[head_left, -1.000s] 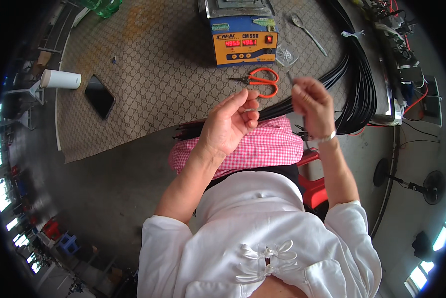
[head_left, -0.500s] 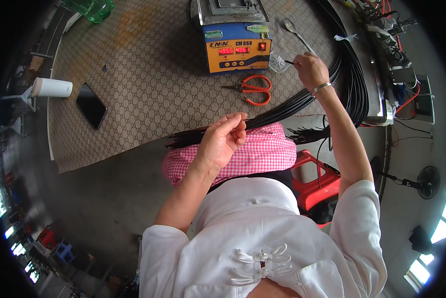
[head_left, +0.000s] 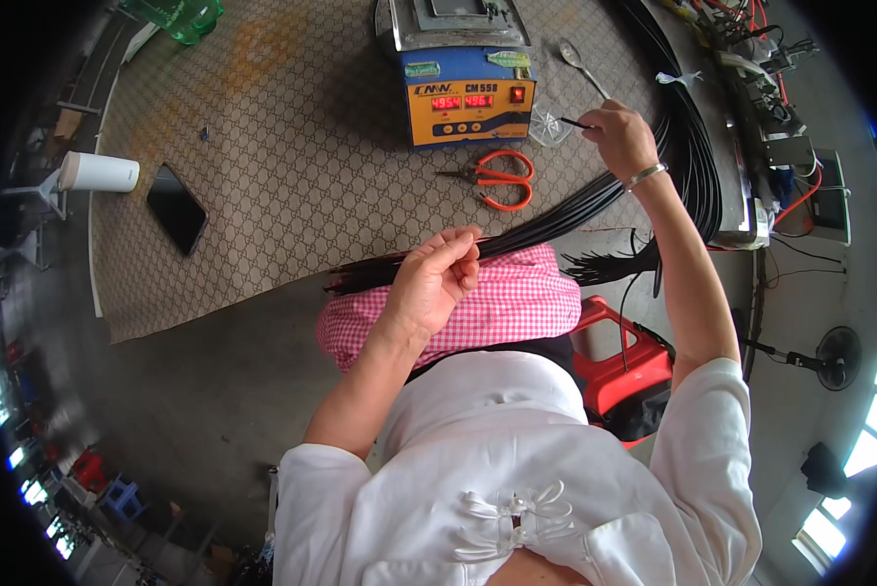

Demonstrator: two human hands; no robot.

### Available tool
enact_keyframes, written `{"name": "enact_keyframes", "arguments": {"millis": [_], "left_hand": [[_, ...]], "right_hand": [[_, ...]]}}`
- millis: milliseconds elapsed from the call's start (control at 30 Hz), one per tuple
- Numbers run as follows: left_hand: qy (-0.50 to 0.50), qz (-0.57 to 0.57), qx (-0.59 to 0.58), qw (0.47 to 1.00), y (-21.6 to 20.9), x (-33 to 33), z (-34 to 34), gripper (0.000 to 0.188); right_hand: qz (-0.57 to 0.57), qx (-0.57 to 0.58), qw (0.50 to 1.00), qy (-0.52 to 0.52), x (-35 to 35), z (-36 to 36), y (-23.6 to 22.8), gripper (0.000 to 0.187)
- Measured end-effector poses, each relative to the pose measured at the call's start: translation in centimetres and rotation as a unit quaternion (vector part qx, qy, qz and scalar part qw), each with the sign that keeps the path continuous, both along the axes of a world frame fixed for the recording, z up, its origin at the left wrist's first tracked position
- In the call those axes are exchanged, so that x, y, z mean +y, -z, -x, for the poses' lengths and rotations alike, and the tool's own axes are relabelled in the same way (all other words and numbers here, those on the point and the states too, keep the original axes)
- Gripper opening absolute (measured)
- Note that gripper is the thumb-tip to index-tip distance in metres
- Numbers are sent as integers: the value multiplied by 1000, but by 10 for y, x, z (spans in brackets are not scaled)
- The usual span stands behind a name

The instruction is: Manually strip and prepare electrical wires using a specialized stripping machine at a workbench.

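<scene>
My right hand (head_left: pixel 624 145) is closed in a pinch on a short dark tip, which looks like the end of a black cable (head_left: pixel 577 124). The tip points left over a small clear plastic bag (head_left: pixel 550 127). Across my lap and the table edge runs a bundle of black cables (head_left: pixel 580 207). Above its left part my left hand (head_left: pixel 436 278) has thumb and fingertips pressed together; whatever they hold is too small to make out. Orange-handled scissors (head_left: pixel 507 180) lie beyond the bundle, in front of a blue and yellow solder pot (head_left: pixel 470 103) with a lit red display.
A metal spoon (head_left: pixel 583 66) lies beside the pot. More looped black cable (head_left: pixel 690 146), tied with a white strip (head_left: pixel 679 77), hangs over the right edge. On the left are a phone (head_left: pixel 177 209), a white cup (head_left: pixel 101 173) and a green bottle (head_left: pixel 186 18). A red stool (head_left: pixel 619 356) stands below.
My right hand has shifted slightly right and toward me, still pinching the dark tip. My left hand stays nearly in place with its fingers together.
</scene>
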State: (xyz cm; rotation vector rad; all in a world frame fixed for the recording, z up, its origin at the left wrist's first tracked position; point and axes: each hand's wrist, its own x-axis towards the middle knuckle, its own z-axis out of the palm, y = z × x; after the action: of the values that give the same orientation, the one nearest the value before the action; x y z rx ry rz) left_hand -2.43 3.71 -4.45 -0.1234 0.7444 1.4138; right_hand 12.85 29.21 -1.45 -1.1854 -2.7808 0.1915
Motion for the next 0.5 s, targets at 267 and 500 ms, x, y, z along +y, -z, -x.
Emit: {"name": "enact_keyframes", "arguments": {"millis": [267,500], "left_hand": [[-2,8,-6,1000,4,-2,0,14],[-6,8,-15,1000,8,-3,2,14]], "right_hand": [[27,-100,994,-27,18,8,10,12],[57,-47,997,-21,20,11,2,12]]}}
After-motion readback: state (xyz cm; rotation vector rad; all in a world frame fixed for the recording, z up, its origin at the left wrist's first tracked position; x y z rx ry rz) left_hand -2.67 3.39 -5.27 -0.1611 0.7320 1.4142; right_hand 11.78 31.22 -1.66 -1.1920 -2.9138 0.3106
